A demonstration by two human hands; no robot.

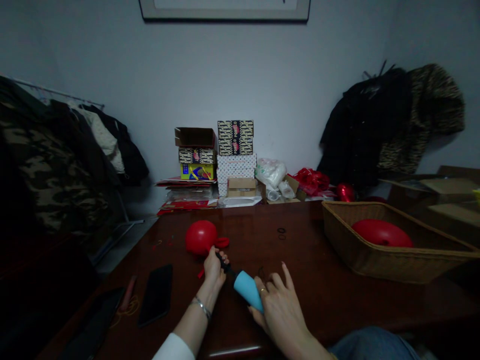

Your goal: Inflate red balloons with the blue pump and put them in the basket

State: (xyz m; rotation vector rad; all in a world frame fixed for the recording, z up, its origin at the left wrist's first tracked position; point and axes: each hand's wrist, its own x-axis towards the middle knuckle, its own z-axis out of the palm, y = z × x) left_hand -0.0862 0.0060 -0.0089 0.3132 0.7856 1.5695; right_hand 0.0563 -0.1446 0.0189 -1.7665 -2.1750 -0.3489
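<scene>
A round, partly inflated red balloon (201, 237) sits at the far side of my left hand (214, 267). My left fingers are closed around the black end of a hand balloon pump, right where the balloon's neck meets it; the neck itself is hidden by my fingers. The pump's light-blue barrel (248, 290) slants down toward me on the right. Around that barrel my right hand (278, 305) has its thumb and index finger closed, while its other fingers are lifted. A red strip (222, 242) sticks out beside the balloon.
On the dark table (307, 285) lie a black phone (155, 295), a dark flat case (92, 322) and small black rings (281, 234). To the right stands a wicker basket (375, 262) holding a red balloon (382, 233). Stacked boxes (236, 170) line the wall.
</scene>
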